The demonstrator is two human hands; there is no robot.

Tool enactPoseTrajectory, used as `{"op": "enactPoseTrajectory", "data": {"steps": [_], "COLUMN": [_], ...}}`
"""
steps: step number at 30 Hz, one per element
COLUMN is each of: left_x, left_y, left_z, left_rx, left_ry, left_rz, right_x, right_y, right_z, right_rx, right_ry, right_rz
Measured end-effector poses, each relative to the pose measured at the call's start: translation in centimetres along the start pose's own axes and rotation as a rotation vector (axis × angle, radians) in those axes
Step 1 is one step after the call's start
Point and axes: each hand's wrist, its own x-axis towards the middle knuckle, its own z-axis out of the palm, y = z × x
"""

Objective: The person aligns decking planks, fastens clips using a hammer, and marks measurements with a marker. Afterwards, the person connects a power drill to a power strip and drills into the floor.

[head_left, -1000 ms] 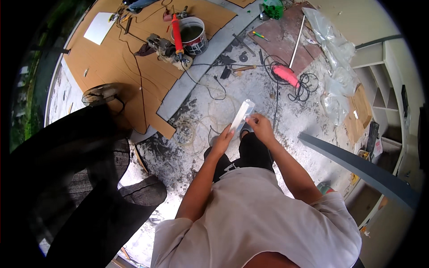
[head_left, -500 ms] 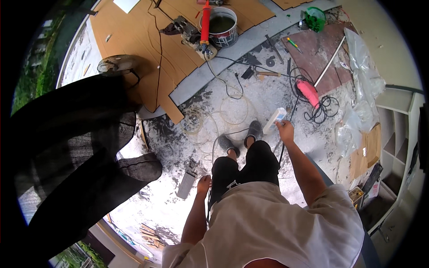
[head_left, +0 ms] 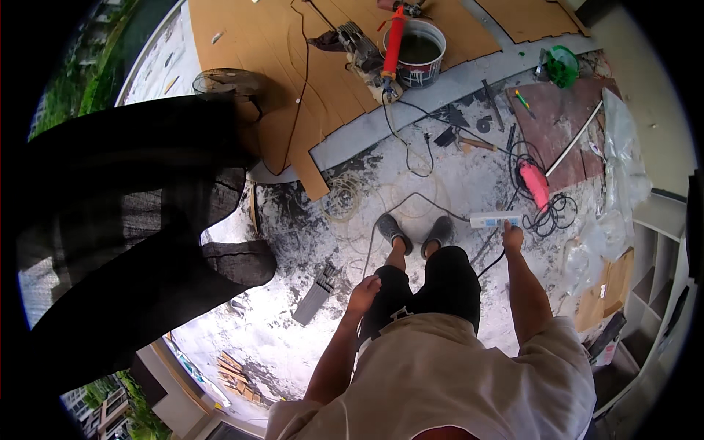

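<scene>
A white power strip (head_left: 488, 220) is held out in my right hand (head_left: 512, 236), its fingers closed on one end, with a dark cord running from the other end across the floor. My left hand (head_left: 365, 292) hangs beside my left thigh with curled fingers; a thin cable passes close by it, and I cannot make out whether it is gripped. Below are my legs in black shorts and my feet in grey clogs (head_left: 438, 233), near coils of clear hose (head_left: 339, 199).
Cardboard sheeting (head_left: 257, 33) bears a bucket (head_left: 414, 51), red caulking gun (head_left: 393, 44) and fan (head_left: 220, 79). Right lie a pink tool (head_left: 534, 182) with coiled cables, plastic sheeting (head_left: 616, 154) and shelving (head_left: 653, 257). Black mesh fabric (head_left: 132, 235) fills the left; wood scraps (head_left: 235, 378) lie lower left.
My left hand let go of the white strip and dropped beside my thigh, then rose slightly. My right hand carried the strip rightward and turned it horizontal. The view swung, bringing more floor into sight.
</scene>
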Motion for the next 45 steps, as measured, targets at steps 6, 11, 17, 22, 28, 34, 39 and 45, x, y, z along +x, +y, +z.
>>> {"op": "enactPoseTrajectory", "data": {"steps": [6,11,17,22,28,34,39,45], "left_x": [6.8,6.2,11.0,16.8,28.1,58.2,80.2,96.4], "left_y": [-4.7,-4.7,-10.2,-14.3,-10.2,-3.0,1.9,0.4], "left_z": [-3.7,-5.5,-2.5,6.3,9.3,17.5,21.7,14.2], "left_rx": [0.423,0.588,0.663,0.763,0.729,0.687,0.815,1.037], "left_ry": [-0.059,-0.017,-0.029,-0.050,0.102,-0.037,-0.023,0.303], "left_rz": [0.065,-0.030,-0.366,-0.531,-0.006,0.586,0.718,0.653], "right_x": [1.7,3.4,11.1,24.7,32.3,35.1,31.2,18.1], "right_y": [2.9,-1.3,-4.9,-0.5,1.0,8.2,7.2,-7.4], "right_z": [0.5,9.1,23.8,31.3,40.7,40.1,38.4,30.4], "right_rx": [0.012,0.033,-0.046,-0.220,-0.145,-0.147,-0.103,0.604], "right_ry": [0.011,-0.084,-0.253,-0.130,-0.183,-0.097,-0.016,-0.445], "right_rz": [0.063,0.184,0.471,0.423,0.450,0.217,0.086,0.224]}}
